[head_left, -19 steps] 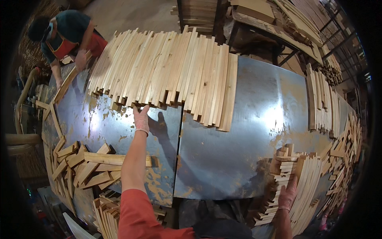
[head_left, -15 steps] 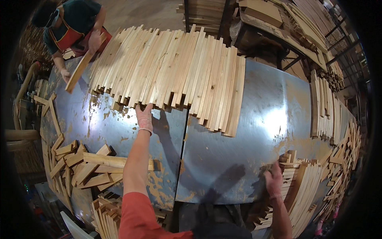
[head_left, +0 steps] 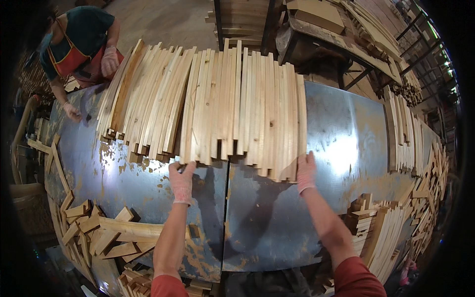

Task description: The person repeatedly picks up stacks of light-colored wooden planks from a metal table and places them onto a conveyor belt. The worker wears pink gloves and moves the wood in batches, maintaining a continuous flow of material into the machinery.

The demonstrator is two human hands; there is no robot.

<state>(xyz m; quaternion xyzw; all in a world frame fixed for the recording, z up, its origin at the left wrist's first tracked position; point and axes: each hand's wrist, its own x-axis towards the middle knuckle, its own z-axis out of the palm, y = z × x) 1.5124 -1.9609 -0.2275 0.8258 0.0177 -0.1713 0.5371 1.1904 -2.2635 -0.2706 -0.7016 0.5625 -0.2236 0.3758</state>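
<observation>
Long pale wooden strips (head_left: 213, 104) lie side by side in a wide row across the metal table, their near ends uneven. A narrow dark gap splits the row near its middle. At the near end of this gap, my left hand (head_left: 181, 182), in a pale glove, has thumb and fingers against the strip ends; some fingertips are hidden. Around the near corner of the rightmost strip is my right hand (head_left: 306, 172), also gloved, pressing the outer side. The right-hand group of strips sits between my two hands. The left-hand group (head_left: 153, 99) lies beyond my left hand.
A co-worker (head_left: 81, 44) in a red apron stands at the far left. Short offcuts (head_left: 114, 232) are heaped at the near left. Stacked strips (head_left: 383, 230) stand at the near right, with more strips (head_left: 403, 133) behind them. A seam (head_left: 226, 213) divides the metal tabletop.
My right hand has come from the near-right stack to the row's right edge. A gap has opened in the row. The co-worker no longer holds the strip seen in their hands earlier.
</observation>
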